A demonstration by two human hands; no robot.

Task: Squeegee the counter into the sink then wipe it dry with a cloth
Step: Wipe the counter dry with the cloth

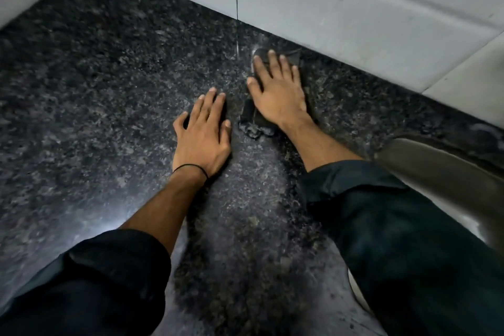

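Item: dark speckled granite counter (109,95), meeting a pale tiled wall (354,8) at the back; a steel sink (441,172) shows at the right edge, its rim only partly in view. Item: dark cloth (260,117), lying flat on the counter near the wall, mostly covered by the right hand (278,90); a bunched end pokes out toward the viewer beside the wrist, with a small glossy patch of water around it. No squeegee is in view, so the step in hand is judged to be the drying wipe. Right hand: palm down, fingers (272,63) spread wide and fully extended, pressing the cloth to the stone rather than gripping it, likely to spread pressure over more fabric. Left hand (203,133): just beside the cloth, apart from it, palm down on bare counter, fingers (215,102) loosely splayed and holding nothing, seemingly placed as a brace while the person leans in. Both sleeves are dark and pushed up the forearms; a thin black band (191,168) circles the left wrist.
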